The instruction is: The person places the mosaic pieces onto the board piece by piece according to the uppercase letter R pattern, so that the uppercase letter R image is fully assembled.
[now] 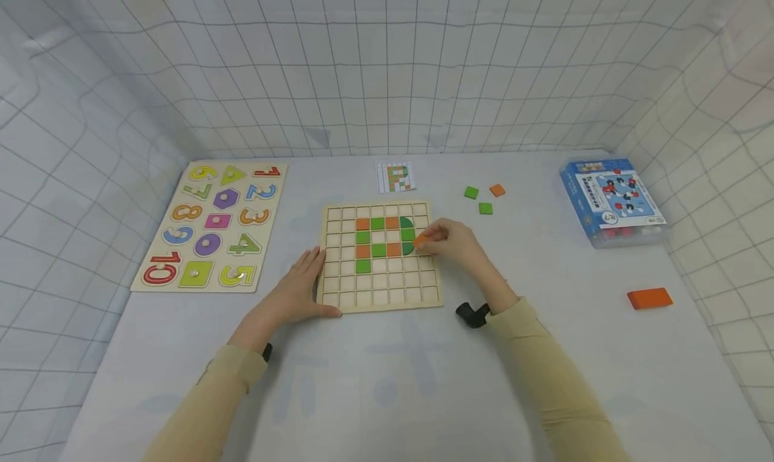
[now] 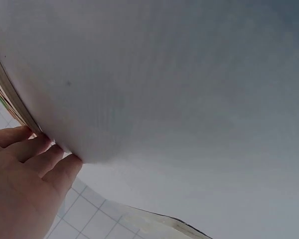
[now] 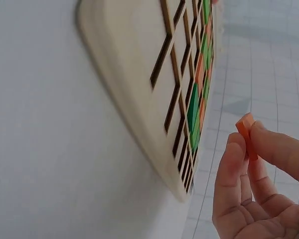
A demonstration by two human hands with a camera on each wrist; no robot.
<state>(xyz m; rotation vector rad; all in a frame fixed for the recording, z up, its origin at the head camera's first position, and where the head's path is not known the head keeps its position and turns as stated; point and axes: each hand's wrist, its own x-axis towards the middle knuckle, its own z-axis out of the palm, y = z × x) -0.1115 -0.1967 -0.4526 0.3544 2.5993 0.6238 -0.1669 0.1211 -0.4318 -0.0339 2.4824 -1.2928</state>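
A square wooden grid board [image 1: 347, 299] lies in the middle of the table, with orange and green tiles set in several of its cells. Two dark green rounded pieces [image 1: 408, 248] sit at the pattern's right side. Between thumb and fingertips, my right hand [image 1: 455, 246] pinches an orange tile [image 3: 246, 133] over the board's right part, apart from the surface in the right wrist view. My left hand [image 1: 297, 289] rests against the board's left edge, fingers extended along it and thumb by the near corner. Beyond the board lies a small printed pattern card [image 1: 396, 178].
Loose green tiles [image 1: 471, 192] and an orange tile [image 1: 497, 190] lie right of the card. A number-and-shape puzzle board [image 1: 202, 227] is at left. At right are a blue box [image 1: 613, 200] and an orange block [image 1: 650, 298]. Gridded white cloth [image 1: 387, 79] hangs around the table.
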